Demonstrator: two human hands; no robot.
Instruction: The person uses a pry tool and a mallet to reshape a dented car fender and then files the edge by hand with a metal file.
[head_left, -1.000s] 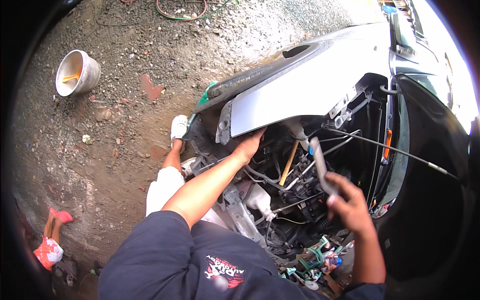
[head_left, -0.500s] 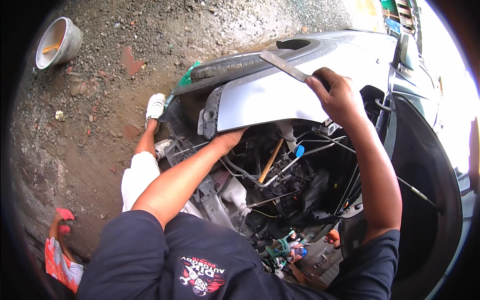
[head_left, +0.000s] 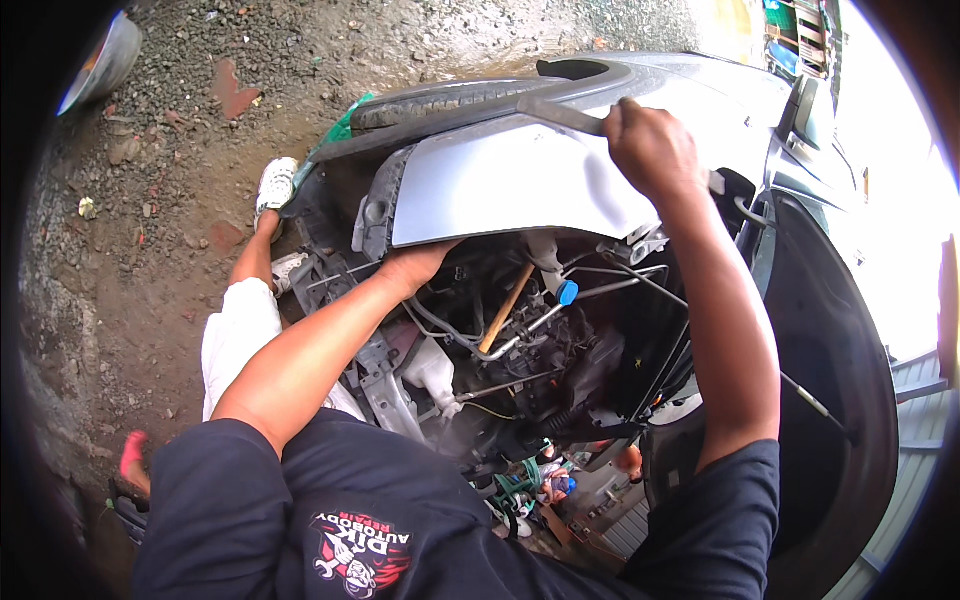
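Observation:
My right hand is closed around one end of a flat metal bar. The bar points left over the upper part of a silver car fender. Whether it touches the panel I cannot tell. My left hand reaches under the fender's inner edge, beside the engine bay. Its fingers are hidden beneath the panel. A wooden handle lies in the engine bay, next to a blue cap; its far end is out of sight.
The raised hood stands to the right, with a thin rod at it. A white reservoir sits in the engine bay. Beyond the fender is a tire. A bucket stands on gravel at far left. Another person's foot shows lower left.
My right hand has turned over and brought the metal bar flatter and lower toward the fender. The whole view has shifted slightly. My left hand stays under the fender's edge.

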